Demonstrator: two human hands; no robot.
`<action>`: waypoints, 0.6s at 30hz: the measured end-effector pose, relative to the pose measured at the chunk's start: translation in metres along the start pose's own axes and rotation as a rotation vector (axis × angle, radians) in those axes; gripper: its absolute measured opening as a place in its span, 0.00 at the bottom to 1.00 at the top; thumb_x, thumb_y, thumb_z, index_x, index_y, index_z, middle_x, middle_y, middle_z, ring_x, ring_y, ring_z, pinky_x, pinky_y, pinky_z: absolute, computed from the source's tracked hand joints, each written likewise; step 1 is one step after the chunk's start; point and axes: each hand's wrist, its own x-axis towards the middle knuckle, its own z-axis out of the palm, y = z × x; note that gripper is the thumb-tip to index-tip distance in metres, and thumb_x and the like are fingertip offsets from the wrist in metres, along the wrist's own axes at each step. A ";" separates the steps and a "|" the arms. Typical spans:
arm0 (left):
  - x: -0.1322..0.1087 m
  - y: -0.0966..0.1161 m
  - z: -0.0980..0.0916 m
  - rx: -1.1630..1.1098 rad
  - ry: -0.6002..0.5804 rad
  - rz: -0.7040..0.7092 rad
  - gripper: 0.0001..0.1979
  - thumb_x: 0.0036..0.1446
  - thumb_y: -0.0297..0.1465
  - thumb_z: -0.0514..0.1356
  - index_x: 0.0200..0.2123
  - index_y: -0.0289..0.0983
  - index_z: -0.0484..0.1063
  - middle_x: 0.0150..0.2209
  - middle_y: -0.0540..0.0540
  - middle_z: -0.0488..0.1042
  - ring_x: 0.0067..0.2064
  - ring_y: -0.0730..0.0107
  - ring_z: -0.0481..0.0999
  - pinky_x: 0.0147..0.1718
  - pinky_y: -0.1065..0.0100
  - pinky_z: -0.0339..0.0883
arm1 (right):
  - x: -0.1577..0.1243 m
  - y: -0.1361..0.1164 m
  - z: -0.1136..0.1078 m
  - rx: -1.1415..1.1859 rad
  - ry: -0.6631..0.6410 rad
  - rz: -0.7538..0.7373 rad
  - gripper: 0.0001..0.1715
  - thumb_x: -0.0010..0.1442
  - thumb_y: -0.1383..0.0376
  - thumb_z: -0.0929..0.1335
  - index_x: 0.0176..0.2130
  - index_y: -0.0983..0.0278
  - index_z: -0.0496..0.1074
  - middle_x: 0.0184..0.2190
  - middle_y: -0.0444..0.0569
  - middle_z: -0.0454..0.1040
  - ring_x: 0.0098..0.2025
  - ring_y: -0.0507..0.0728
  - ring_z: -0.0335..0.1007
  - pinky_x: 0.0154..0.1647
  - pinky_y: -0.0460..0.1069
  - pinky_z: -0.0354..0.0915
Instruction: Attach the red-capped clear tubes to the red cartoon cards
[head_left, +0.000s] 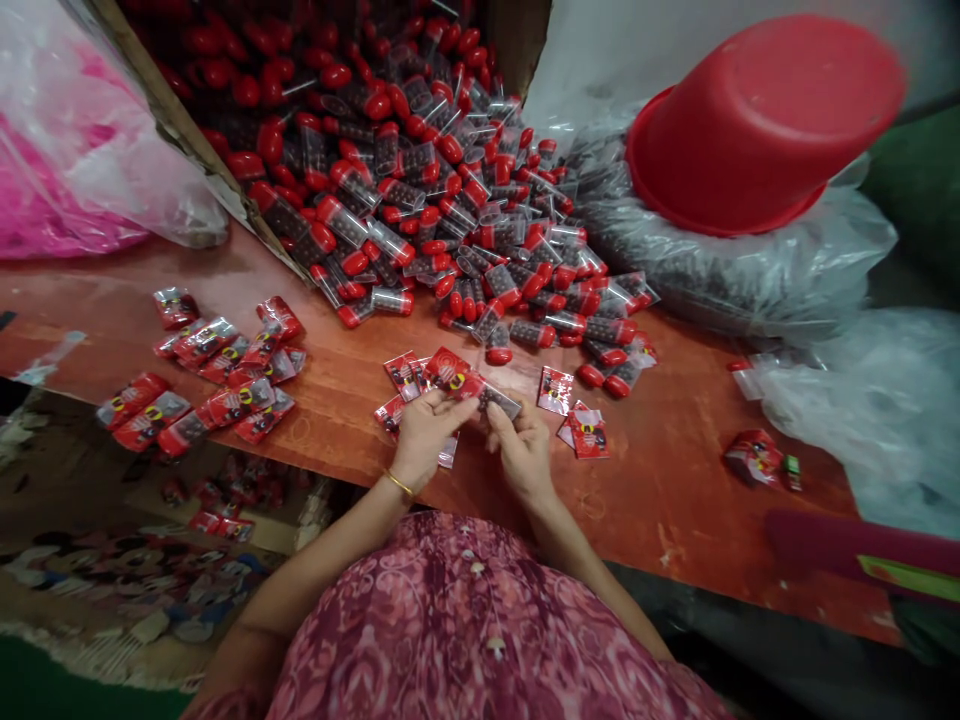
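Over the near edge of the table, my left hand [426, 432] pinches a red printed sleeve [452, 370]. My right hand [523, 445] closes on a small clear container [502, 401] with a dark, dotted look. The sleeve and the container meet between my fingertips; how far one sits inside the other is hidden. Flat red sleeves [403, 374] lie by my left hand, partly covered by it. More loose sleeves [590, 432] rest to the right of my right hand. Beyond both hands spreads a large heap of red-capped clear containers [431, 215].
The heap spills from a cardboard box [142, 85]. Sleeved containers [225, 365] are piled on the left of the orange-red table [652, 490]. An upturned red bucket [765, 120] stands on a filled plastic bag [720, 275] at right. A pink-filled bag [67, 150] is at far left.
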 end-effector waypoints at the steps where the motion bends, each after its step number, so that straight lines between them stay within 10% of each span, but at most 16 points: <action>1: -0.002 -0.003 0.002 -0.018 0.020 0.003 0.17 0.31 0.33 0.72 0.28 0.33 0.75 0.27 0.47 0.78 0.30 0.72 0.75 0.35 0.70 0.67 | 0.001 0.001 0.002 -0.002 0.036 -0.014 0.16 0.54 0.53 0.68 0.37 0.62 0.66 0.17 0.35 0.63 0.14 0.46 0.52 0.15 0.43 0.52; 14: 0.008 0.014 -0.003 -0.011 -0.076 0.017 0.17 0.36 0.39 0.70 0.25 0.33 0.72 0.23 0.51 0.74 0.24 0.77 0.70 0.26 0.74 0.64 | 0.000 0.006 0.014 -0.015 -0.088 -0.023 0.18 0.54 0.50 0.67 0.35 0.61 0.64 0.20 0.36 0.62 0.16 0.45 0.52 0.15 0.43 0.52; 18: 0.007 0.017 -0.007 0.013 -0.147 -0.035 0.16 0.39 0.39 0.68 0.22 0.33 0.68 0.17 0.52 0.69 0.18 0.78 0.66 0.19 0.74 0.61 | 0.006 0.004 0.009 0.083 -0.319 0.123 0.21 0.54 0.47 0.66 0.33 0.61 0.63 0.21 0.38 0.66 0.16 0.46 0.56 0.17 0.44 0.57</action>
